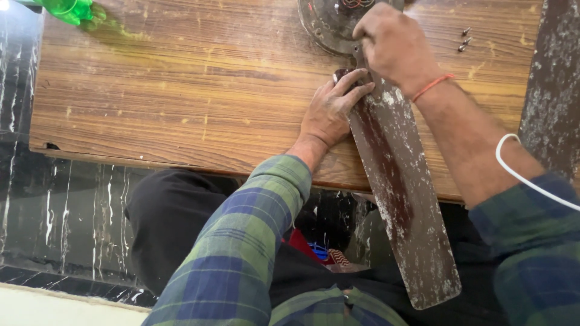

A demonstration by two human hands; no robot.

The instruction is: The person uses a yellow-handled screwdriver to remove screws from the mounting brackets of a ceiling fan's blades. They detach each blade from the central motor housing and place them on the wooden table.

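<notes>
Seen from above, over a worn wooden table with a scratched, pale-streaked top.

Left hand: flat and open, palm down, fingers spread across the near end of a brown fan blade, pressing it against the table top.

Right hand: closed, knuckles up, bunched over the spot where the blade meets the round fan motor housing; whatever sits inside the fist hidden, so cannot tell what it grips. Orange thread around that wrist.

Fan blade: long, dark brown, flecked with pale patches, running from the housing at the table's far edge, across the top, out past the near edge and over the lap.

2 small screws lying loose on the table, right of the right hand, apart from it. A 2nd blade at the right edge. Green plastic object at the far left corner. White cable crossing the right forearm. Plaid sleeves, blue and green.
</notes>
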